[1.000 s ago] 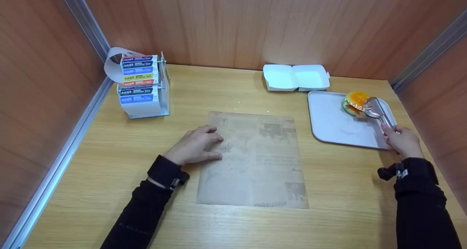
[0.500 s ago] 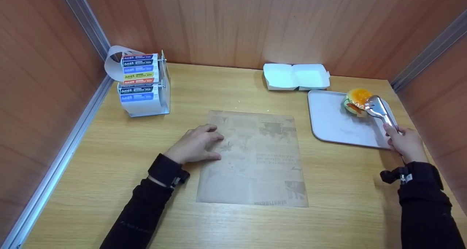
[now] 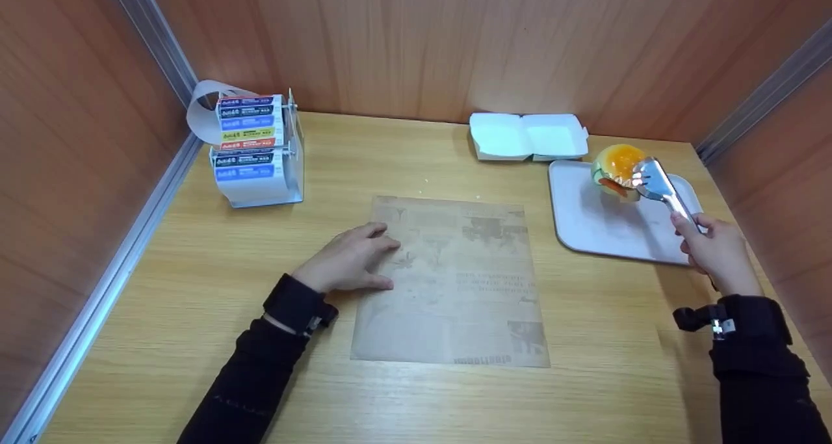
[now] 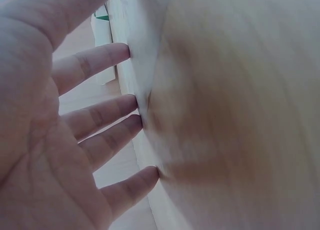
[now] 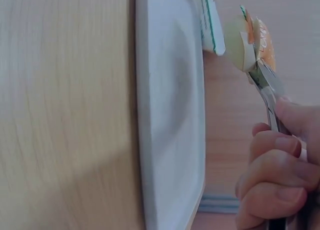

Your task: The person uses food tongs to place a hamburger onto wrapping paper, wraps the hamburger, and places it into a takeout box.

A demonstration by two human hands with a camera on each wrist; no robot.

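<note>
My right hand (image 3: pixel 718 252) grips metal tongs (image 3: pixel 676 200), fingers curled round the handles. The ends of the tongs pinch a burger (image 3: pixel 617 169) with an orange-topped bun and green and orange layers at its side. In the right wrist view the burger (image 5: pixel 248 42) hangs above the light tray (image 5: pixel 170 90), apart from it. At the left edge of a brown printed paper sheet (image 3: pixel 448 288) lies my left hand (image 3: pixel 348 259). Its fingers are spread and fairly straight, and in the left wrist view its fingertips (image 4: pixel 131 101) touch down along the paper's edge. It holds nothing.
An opened white box (image 3: pixel 528 137) sits by the back wall, behind the tray (image 3: pixel 585 233). On the far left stands a rack (image 3: pixel 253 151) with a roll of colourful printed labels. Wooden panels enclose the table (image 3: pixel 292 379) at the back and both sides.
The burger has risen off the tray in the tongs and shifted slightly left. My right hand lifts with it. My left hand stays in place by the paper.
</note>
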